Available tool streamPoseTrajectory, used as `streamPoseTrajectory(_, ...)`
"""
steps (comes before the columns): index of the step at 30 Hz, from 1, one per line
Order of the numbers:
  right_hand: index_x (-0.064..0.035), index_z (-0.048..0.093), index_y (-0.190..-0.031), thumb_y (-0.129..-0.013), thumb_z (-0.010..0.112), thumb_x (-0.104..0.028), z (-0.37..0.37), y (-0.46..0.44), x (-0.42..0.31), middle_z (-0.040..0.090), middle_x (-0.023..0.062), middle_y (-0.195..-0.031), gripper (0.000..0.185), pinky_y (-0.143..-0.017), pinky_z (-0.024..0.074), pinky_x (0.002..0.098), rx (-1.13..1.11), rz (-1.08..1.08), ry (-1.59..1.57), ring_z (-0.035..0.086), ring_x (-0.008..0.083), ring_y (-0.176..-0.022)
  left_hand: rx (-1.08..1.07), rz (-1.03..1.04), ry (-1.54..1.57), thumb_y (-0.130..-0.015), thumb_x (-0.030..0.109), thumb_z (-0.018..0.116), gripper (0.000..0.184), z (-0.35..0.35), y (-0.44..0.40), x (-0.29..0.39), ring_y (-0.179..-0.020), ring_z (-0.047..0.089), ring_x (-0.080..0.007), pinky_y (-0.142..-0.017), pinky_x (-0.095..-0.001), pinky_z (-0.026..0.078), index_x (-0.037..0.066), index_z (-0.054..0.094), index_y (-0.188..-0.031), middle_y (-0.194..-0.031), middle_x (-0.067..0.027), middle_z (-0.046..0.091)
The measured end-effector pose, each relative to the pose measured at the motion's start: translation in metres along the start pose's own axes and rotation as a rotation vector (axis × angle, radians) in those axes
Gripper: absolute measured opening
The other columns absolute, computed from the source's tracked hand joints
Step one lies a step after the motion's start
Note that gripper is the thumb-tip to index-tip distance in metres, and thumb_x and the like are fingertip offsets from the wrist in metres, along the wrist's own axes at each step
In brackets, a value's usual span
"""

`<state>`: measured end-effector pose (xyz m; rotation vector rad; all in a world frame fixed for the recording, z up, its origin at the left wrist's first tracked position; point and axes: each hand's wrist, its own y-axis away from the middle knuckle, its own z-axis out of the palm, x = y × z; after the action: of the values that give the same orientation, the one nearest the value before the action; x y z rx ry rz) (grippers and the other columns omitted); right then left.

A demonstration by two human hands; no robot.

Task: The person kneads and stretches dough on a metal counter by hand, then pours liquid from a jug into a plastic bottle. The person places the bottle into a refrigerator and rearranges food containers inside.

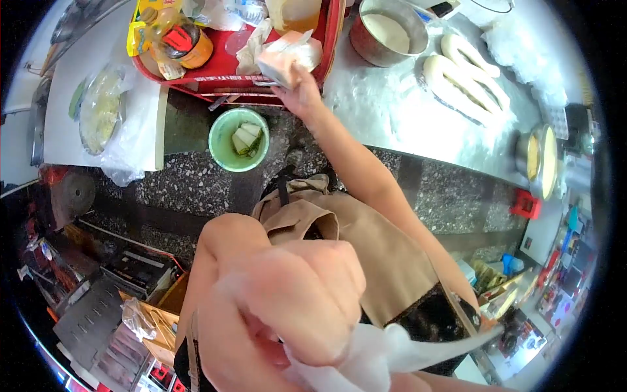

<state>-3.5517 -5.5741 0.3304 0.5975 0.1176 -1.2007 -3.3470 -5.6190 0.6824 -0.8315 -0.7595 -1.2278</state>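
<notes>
Close below the camera, my left hand (294,294) is bent into a fist, large and slightly blurred. White tissue (372,356) comes out from under its fingers and trails to the right. My right arm reaches forward to the red crate (268,98). There my right hand (300,95) grips a pale pink and white packet (287,55), which looks like a tissue pack, over the crate's near side. Left of it in the crate stands a bottle with an orange label (186,46), beside crumpled white paper (253,49).
A green bucket (215,140) with pale vegetable pieces stands below the crate. On the metal table (366,111) are a pot of white contents (359,42), long dough strips (457,85) and a round container (548,163). A plastic-covered plate (101,114) lies on the left table.
</notes>
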Motion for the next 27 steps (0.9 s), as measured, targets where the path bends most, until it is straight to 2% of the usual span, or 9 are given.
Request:
streamPoseTrajectory(1,-0.0134,0.04,-0.121,-0.083,0.053,-0.045,-0.004,-0.008,0.008,0.048,0.0126,-0.118,0.051,-0.096,0.0278,0.047,0.172,0.097,0.079,0.039,0.0269,-0.114,-0.018,-0.015,0.011,-0.074,0.013,0.067,0.028,-0.003,-0.007,0.0,-0.054,0.041,-0.0113,-0.051,-0.0266,0.033,0.009,0.04,-0.068,-0.071,-0.0004,0.036)
streamPoseTrajectory(4,-0.007,0.047,-0.109,-0.084,0.052,-0.045,-0.023,0.001,0.018,0.056,0.0088,-0.095,0.046,-0.082,0.0401,0.0412,0.363,0.271,0.364,0.052,0.0225,-0.089,-0.078,-0.05,0.054,-0.074,0.011,0.066,0.027,-0.009,-0.029,0.0,-0.053,0.041,-0.0118,-0.05,-0.0273,0.034,0.009,0.041,-0.067,-0.071,-0.0005,0.037)
streamPoseTrajectory(9,-0.0053,0.045,-0.113,-0.086,0.05,-0.034,-0.057,0.045,-0.022,0.054,0.0121,-0.104,0.04,-0.08,0.0427,0.0337,0.273,0.311,0.343,0.052,0.022,-0.093,-0.181,-0.17,0.091,-0.074,0.008,0.066,0.026,-0.012,-0.054,-0.005,-0.053,0.041,-0.0124,-0.048,-0.0281,0.035,0.008,0.041,-0.065,-0.07,-0.0007,0.037)
streamPoseTrajectory(11,-0.006,0.046,-0.11,-0.086,0.05,-0.032,-0.08,0.06,-0.041,0.055,0.0111,-0.1,0.036,-0.077,0.0435,0.0326,0.283,0.245,0.344,0.053,0.0214,-0.089,-0.328,-0.436,0.721,-0.084,0.02,0.056,0.019,-0.019,-0.061,-0.021,-0.062,0.047,-0.0186,-0.058,-0.0245,0.039,0.001,0.056,-0.082,-0.074,-0.0167,0.055)
streamPoseTrajectory(12,-0.0059,0.047,-0.109,-0.085,0.051,-0.031,-0.095,0.067,-0.049,0.056,0.0109,-0.099,0.034,-0.076,0.0437,0.0327,0.348,0.182,0.281,0.053,0.0209,-0.086,-0.357,-0.457,0.725,-0.084,0.02,0.056,0.019,-0.022,-0.078,-0.034,-0.062,0.047,-0.0186,-0.058,-0.0245,0.039,0.001,0.056,-0.082,-0.074,-0.0167,0.055)
streamPoseTrajectory(14,-0.0059,0.048,-0.107,-0.085,0.051,-0.03,-0.126,0.092,-0.059,0.057,0.0107,-0.097,0.033,-0.075,0.0439,0.0328,0.428,0.094,0.198,0.053,0.0204,-0.084,-1.307,-0.475,1.047,-0.074,0.008,0.065,0.024,-0.02,-0.119,-0.068,-0.05,0.042,-0.0153,-0.044,-0.0305,0.036,0.008,0.046,-0.061,-0.071,-0.003,0.041)
streamPoseTrajectory(18,-0.0054,0.048,-0.104,-0.084,0.051,-0.026,-0.158,0.151,-0.069,0.057,0.0108,-0.096,0.029,-0.072,0.0448,0.032,0.636,-0.109,-0.048,0.053,0.0188,-0.079,-1.126,-0.569,1.094,-0.077,0.003,0.061,0.008,0.011,-0.098,-0.106,-0.067,0.045,-0.0172,-0.059,-0.0297,0.036,0.004,0.054,-0.081,-0.084,-0.0077,0.046)
streamPoseTrajectory(25,-0.008,0.053,-0.093,-0.083,0.052,-0.025,-0.206,0.222,-0.06,0.059,0.0078,-0.087,0.019,-0.066,0.047,0.0306,0.717,-0.225,-0.219,0.055,0.0182,-0.074,-1.134,-0.694,1.297,-0.08,-0.004,0.054,0.024,0.045,-0.03,-0.111,-0.083,0.047,-0.0189,-0.074,-0.0282,0.036,0.001,0.063,-0.102,-0.1,-0.0122,0.048)
streamPoseTrajectory(27,-0.0086,0.053,-0.093,-0.083,0.053,-0.025,-0.209,0.233,-0.059,0.059,0.0071,-0.088,0.019,-0.066,0.047,0.0303,0.722,-0.242,-0.221,0.055,0.0178,-0.074,-1.041,-0.967,1.319,-0.081,-0.004,0.051,0.026,0.052,-0.031,-0.1,-0.087,0.047,-0.0192,-0.076,-0.0282,0.036,0.001,0.061,-0.106,-0.101,-0.0112,0.048)
